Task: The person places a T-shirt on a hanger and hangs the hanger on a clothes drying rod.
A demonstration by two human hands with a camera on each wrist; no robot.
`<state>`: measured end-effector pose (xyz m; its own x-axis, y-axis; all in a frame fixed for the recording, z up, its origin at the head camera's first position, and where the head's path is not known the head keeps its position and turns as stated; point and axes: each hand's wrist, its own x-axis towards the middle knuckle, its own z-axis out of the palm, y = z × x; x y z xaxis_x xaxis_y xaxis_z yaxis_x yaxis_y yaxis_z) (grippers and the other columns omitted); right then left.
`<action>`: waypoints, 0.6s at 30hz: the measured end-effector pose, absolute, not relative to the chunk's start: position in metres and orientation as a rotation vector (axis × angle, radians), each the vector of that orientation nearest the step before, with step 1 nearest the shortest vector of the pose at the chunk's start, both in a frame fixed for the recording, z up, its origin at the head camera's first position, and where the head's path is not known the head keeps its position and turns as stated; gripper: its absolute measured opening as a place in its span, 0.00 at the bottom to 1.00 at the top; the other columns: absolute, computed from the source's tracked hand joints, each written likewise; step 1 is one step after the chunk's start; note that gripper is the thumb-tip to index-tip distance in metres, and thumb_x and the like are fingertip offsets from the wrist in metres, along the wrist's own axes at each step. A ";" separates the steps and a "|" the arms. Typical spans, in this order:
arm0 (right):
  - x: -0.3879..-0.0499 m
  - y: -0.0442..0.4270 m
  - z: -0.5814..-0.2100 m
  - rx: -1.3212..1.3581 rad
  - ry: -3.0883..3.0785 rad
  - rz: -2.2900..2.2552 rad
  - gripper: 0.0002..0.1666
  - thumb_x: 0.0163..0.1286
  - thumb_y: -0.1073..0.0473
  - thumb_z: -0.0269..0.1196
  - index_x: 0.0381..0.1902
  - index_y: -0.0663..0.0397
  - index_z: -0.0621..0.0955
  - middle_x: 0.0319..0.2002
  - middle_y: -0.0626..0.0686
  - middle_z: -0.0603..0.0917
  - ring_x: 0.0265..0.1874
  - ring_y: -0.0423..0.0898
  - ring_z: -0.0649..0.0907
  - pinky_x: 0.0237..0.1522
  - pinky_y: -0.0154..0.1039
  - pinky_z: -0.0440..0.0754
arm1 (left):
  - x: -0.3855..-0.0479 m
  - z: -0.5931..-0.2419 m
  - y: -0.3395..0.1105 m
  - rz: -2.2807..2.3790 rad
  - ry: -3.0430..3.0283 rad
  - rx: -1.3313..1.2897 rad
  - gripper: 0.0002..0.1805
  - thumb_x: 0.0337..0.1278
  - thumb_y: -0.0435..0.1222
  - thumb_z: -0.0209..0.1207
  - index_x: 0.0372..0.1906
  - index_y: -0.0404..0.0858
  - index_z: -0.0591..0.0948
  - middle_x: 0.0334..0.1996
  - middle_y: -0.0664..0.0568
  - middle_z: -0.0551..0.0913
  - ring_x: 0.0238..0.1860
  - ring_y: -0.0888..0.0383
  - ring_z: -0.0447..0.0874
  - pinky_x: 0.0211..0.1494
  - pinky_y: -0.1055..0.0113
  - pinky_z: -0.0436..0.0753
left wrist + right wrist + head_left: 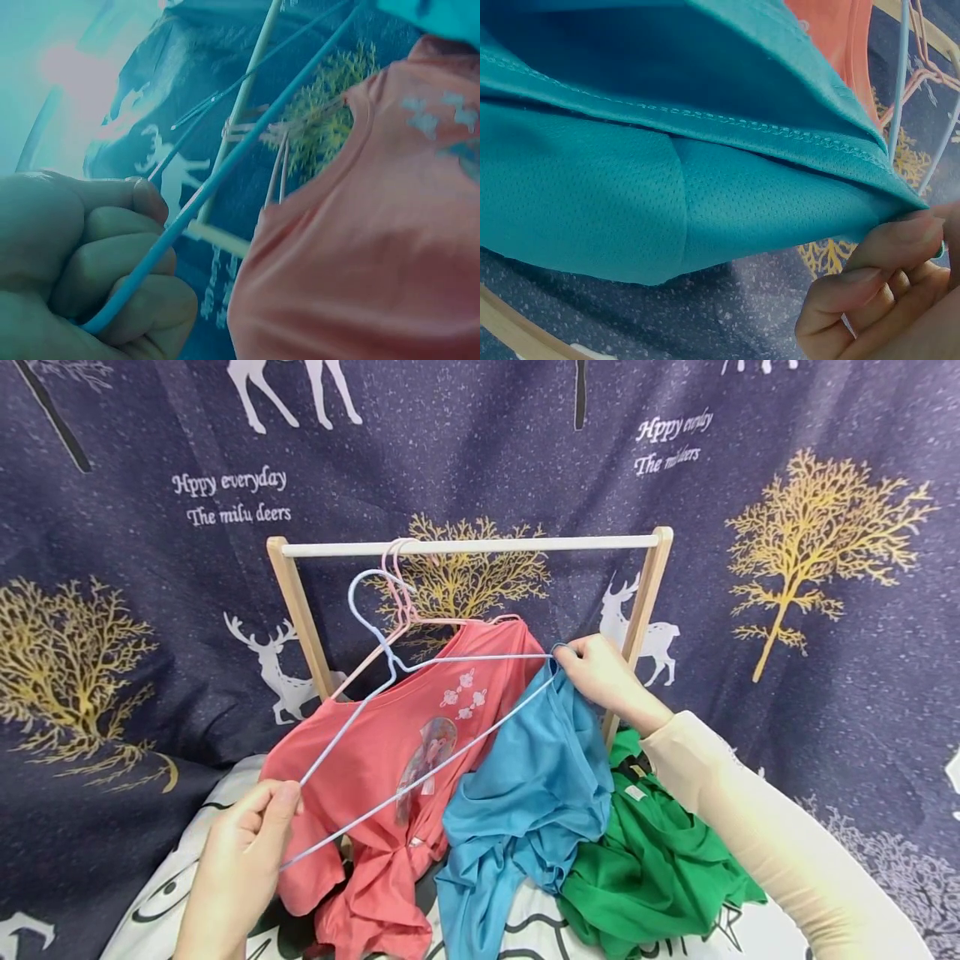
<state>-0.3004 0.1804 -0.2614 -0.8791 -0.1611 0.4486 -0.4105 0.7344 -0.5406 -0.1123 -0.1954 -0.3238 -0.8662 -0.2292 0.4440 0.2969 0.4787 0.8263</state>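
My left hand (236, 860) grips the left end of a light blue clothes hanger (442, 772), its fingers curled round the rod in the left wrist view. With the fingertips of my right hand (611, 681), I pinch the edge of a blue mesh garment (543, 760) at the hanger's right end. The garment hangs from there, with an open, stitched edge (727, 120) facing the right wrist camera. Behind the hanger, a coral red shirt (360, 752) with a printed front hangs on a pink hanger (367, 664). Its lower part is bunched up.
A small rack with a white bar (480, 545) and wooden legs (300, 618) stands behind the clothes. The pink hanger's hook goes over the bar. At right, a green garment (660, 860) lies crumpled on a white patterned cloth (180, 881). A dark printed curtain (480, 443) forms the backdrop.
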 end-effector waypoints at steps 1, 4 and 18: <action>-0.300 0.180 -0.262 0.439 -2.565 0.918 0.27 0.70 0.55 0.53 0.09 0.47 0.64 0.08 0.43 0.61 0.10 0.44 0.64 0.16 0.39 0.61 | -0.113 -0.324 -0.193 -1.367 -2.229 -0.059 0.14 0.75 0.40 0.50 0.30 0.39 0.76 0.13 0.55 0.61 0.15 0.58 0.59 0.19 0.65 0.61; -0.298 0.177 -0.263 0.445 -2.565 0.888 0.27 0.71 0.55 0.53 0.09 0.48 0.64 0.07 0.43 0.60 0.09 0.44 0.64 0.16 0.39 0.61 | -0.112 -0.323 -0.187 -1.305 -2.242 -0.077 0.13 0.74 0.38 0.51 0.29 0.41 0.77 0.13 0.55 0.61 0.17 0.59 0.61 0.23 0.65 0.61; -0.293 0.184 -0.265 0.854 -2.381 0.959 0.19 0.75 0.58 0.57 0.21 0.54 0.78 0.43 0.57 0.78 0.47 0.53 0.74 0.52 0.47 0.68 | -0.117 -0.324 -0.171 -1.303 -2.171 -0.177 0.11 0.71 0.34 0.54 0.28 0.43 0.78 0.13 0.58 0.65 0.15 0.63 0.59 0.21 0.67 0.62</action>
<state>-0.2932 0.1841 -0.2652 -0.7161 -0.3801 0.5855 -0.6798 0.5703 -0.4612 -0.1172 -0.1706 -0.3243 -0.8143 -0.1826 0.5509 0.4002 0.5108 0.7608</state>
